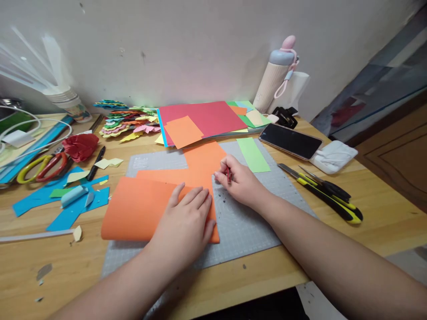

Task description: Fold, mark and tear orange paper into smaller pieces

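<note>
Wooden table against a pale wall, with a grey cutting mat at lower centre of the frame. On the mat we note a large sheet of orange paper, its left end curling up off the mat's edge. Left hand: flat, fingers spread, palm down on the sheet's lower right corner. Right hand: just right of centre, fingers pinched around a small red tool whose tip meets the sheet's right edge; we cannot tell what kind of tool it is. Containers: a stack of paper cups at upper left holds clear plastic strips that fan upward. A cream bottle with a pink cap stands at upper right, closed, contents hidden. Between them lies a pile of coloured sheets, red on top. A green strip rests on the mat's upper right. Right of the mat we log a dark phone, and nearer the table edge a yellow-black utility knife. Blue scraps are scattered at left.
</note>
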A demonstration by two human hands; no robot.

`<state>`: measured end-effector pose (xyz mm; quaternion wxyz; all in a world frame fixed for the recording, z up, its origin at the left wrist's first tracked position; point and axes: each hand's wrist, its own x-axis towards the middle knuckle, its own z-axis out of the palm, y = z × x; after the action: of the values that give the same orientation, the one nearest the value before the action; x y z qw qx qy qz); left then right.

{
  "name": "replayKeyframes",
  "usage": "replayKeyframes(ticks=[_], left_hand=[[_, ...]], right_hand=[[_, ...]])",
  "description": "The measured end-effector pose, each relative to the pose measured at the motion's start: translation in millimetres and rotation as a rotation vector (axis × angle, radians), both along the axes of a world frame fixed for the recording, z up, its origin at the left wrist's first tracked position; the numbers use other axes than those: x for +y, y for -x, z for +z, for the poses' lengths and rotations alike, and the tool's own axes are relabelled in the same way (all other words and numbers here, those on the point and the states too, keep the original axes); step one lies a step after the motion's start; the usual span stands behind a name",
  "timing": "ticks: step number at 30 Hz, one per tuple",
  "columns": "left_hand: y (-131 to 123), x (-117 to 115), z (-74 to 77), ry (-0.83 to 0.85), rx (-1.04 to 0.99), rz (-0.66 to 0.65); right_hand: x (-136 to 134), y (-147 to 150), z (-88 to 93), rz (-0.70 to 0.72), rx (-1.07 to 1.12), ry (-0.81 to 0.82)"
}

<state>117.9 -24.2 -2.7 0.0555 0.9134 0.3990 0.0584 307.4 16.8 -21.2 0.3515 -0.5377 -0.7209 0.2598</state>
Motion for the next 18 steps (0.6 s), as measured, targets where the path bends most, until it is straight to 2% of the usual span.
replayKeyframes(ticks=[2,7,14,18], left_hand=[[0,0,0.3,0.000,0.001,-0.004],[0,0,0.9,0.005,0.002,-0.009],[2,-1,2.2,-0.051,-0.054,-0.046],[11,-12,8.5,-0.113,-0.045,-0.205]], right_hand=[[-2,-1,4.5,0.072,-0.041,-0.039],[-6,-3,13.9,0.245,-0.340,-0.240],[-9,0,19.3,0.262,-0.488,-0.183],[-10,0,21.0,0.243,-0.546,-0.162]])
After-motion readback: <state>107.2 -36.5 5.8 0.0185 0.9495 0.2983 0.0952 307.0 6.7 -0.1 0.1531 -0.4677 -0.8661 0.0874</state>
